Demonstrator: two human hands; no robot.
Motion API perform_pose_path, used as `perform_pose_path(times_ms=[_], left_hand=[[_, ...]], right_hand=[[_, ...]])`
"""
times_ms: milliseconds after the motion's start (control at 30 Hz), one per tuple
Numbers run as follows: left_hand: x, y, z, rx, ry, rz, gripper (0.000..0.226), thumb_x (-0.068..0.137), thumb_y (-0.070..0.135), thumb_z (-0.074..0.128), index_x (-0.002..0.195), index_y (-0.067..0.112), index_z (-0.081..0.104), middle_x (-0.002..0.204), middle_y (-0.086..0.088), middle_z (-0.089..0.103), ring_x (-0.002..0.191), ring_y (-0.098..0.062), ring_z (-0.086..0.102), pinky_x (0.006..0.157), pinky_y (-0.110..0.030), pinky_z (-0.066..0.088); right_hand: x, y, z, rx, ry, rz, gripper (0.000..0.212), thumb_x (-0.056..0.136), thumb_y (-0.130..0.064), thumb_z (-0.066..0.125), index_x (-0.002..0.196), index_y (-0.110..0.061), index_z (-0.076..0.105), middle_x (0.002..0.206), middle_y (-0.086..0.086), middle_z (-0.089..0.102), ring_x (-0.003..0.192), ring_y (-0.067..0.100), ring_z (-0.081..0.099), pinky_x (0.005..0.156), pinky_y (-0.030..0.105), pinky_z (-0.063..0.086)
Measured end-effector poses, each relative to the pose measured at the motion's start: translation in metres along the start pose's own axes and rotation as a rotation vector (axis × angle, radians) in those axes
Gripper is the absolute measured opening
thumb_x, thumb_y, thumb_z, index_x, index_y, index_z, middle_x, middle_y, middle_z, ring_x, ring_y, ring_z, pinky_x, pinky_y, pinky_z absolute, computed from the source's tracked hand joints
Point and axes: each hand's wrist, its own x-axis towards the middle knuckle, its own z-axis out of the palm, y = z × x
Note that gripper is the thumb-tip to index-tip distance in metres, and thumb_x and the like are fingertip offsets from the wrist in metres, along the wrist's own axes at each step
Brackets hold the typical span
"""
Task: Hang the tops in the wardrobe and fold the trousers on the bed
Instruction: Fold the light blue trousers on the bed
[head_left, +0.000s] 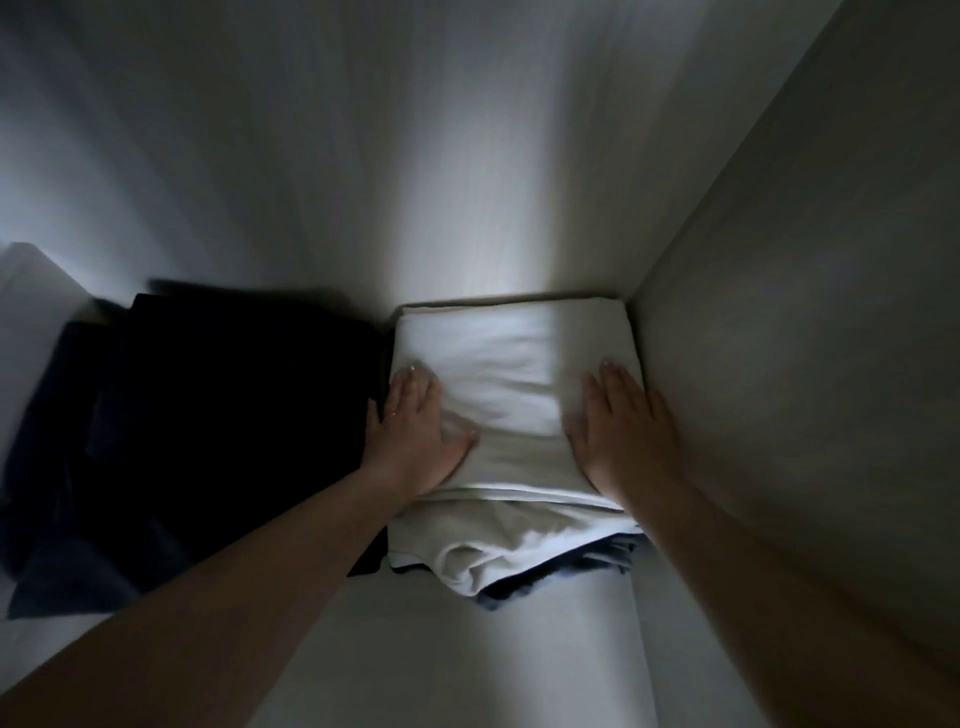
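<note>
hands lie flat on a folded white garment (498, 374) that tops a small stack inside a dim, pale compartment. left hand (415, 431) presses the near left part of the cloth, its fingers (410, 389) straight and close together, tips pointing toward the back wall (415, 156), thumb spread out to the right over the fabric; nothing is gripped. right hand (623, 431) rests palm down on the near right part, its fingers (618, 384) also straight and side by side, tips reaching toward the far right corner of the cloth, just beside the right side wall (805, 312). the white fabric bulges slightly between the two sets of fingers. below the wrists, on the near side, a looser white layer (493, 551) hangs out of the stack, and a blue-grey piece (597, 561) shows under it at the near right. just left of the left hand's fingers, touching the white stack's edge, sits a pile of dark navy clothing (182, 426), blurred and too dark to tell what kind of garments it holds. both piles rest on a pale shelf (467, 665), which runs on toward the viewer between the two forearms.
</note>
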Motion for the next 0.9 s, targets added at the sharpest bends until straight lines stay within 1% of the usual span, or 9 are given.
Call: perform_pose_path(times_ms=[133,233,300,433,533,600,667,733,900], left_hand=[[-0.056,0.017,0.017,-0.216,0.080,0.048,0.075,0.089,0.058,0.046,0.150,0.018,0.026,0.161,-0.004,0.012,0.148,-0.020,0.006,0.117,-0.048,0.008],[-0.103,0.016,0.039,-0.094,0.208,0.168,0.070,0.087,0.055,0.040,0.141,0.011,0.044,0.151,-0.015,0.036,0.141,-0.033,0.031,0.109,-0.057,0.026],[-0.117,0.006,0.051,0.023,0.248,0.209,0.066,0.084,0.048,0.038,0.132,0.006,0.056,0.140,-0.020,0.049,0.128,-0.039,0.048,0.096,-0.062,0.041],[-0.121,0.000,0.056,0.057,0.222,0.203,0.062,0.085,0.044,0.038,0.128,0.005,0.059,0.136,-0.020,0.053,0.123,-0.039,0.053,0.091,-0.062,0.045],[-0.119,0.000,0.050,0.059,0.170,0.181,0.063,0.089,0.048,0.040,0.140,0.013,0.047,0.149,-0.013,0.039,0.137,-0.029,0.039,0.105,-0.053,0.037],[-0.120,-0.004,0.042,-0.155,0.206,0.097,0.058,0.091,0.048,0.044,0.142,0.019,0.042,0.150,-0.005,0.038,0.140,-0.018,0.033,0.111,-0.037,0.025],[-0.133,-0.005,0.021,-0.560,0.310,0.028,0.034,0.092,0.038,0.051,0.119,0.020,0.060,0.120,0.002,0.061,0.117,-0.018,0.057,0.101,-0.029,0.037],[-0.149,-0.003,-0.004,-0.808,0.414,0.013,0.007,0.094,0.020,0.058,0.098,0.025,0.062,0.097,0.007,0.068,0.093,-0.013,0.066,0.087,-0.033,0.050],[-0.215,0.003,-0.070,-1.029,0.580,0.107,0.024,0.092,0.010,0.059,0.091,0.033,0.063,0.087,0.016,0.072,0.081,-0.002,0.067,0.075,-0.014,0.051]], right_hand=[[-0.053,-0.025,0.009,0.189,0.009,0.006,0.063,0.095,-0.041,0.041,0.151,-0.022,0.021,0.159,0.010,0.010,0.147,0.024,0.007,0.116,0.043,0.006],[-0.083,-0.023,0.023,0.288,0.142,0.082,0.064,0.091,-0.050,0.037,0.143,-0.012,0.041,0.151,0.025,0.027,0.141,0.038,0.026,0.113,0.050,0.022],[-0.091,-0.019,0.033,0.353,0.154,0.116,0.068,0.090,-0.054,0.033,0.142,-0.010,0.042,0.150,0.027,0.026,0.140,0.040,0.026,0.112,0.050,0.026],[-0.087,-0.014,0.045,0.390,0.045,0.088,0.067,0.095,-0.050,0.043,0.150,-0.021,0.020,0.158,0.017,0.005,0.147,0.028,0.004,0.118,0.041,0.011],[-0.084,-0.010,0.036,0.419,0.033,0.070,0.057,0.096,-0.042,0.046,0.147,-0.022,0.031,0.158,0.013,0.017,0.146,0.025,0.017,0.116,0.038,0.017],[-0.090,-0.008,0.019,0.728,0.152,0.118,0.032,0.094,-0.022,0.054,0.125,-0.027,0.060,0.137,0.001,0.054,0.124,0.020,0.053,0.105,0.041,0.039],[-0.103,-0.011,-0.009,0.999,0.259,0.127,0.038,0.091,-0.011,0.054,0.102,-0.045,0.065,0.098,-0.017,0.072,0.089,0.006,0.069,0.080,0.030,0.055],[-0.114,-0.018,-0.034,1.109,0.288,0.062,0.048,0.091,-0.008,0.052,0.090,-0.054,0.062,0.079,-0.019,0.071,0.068,0.001,0.069,0.061,0.016,0.052],[-0.144,-0.047,-0.107,1.192,0.397,-0.179,0.046,0.093,-0.006,0.053,0.091,-0.050,0.063,0.076,-0.015,0.070,0.068,0.005,0.069,0.065,0.016,0.053]])
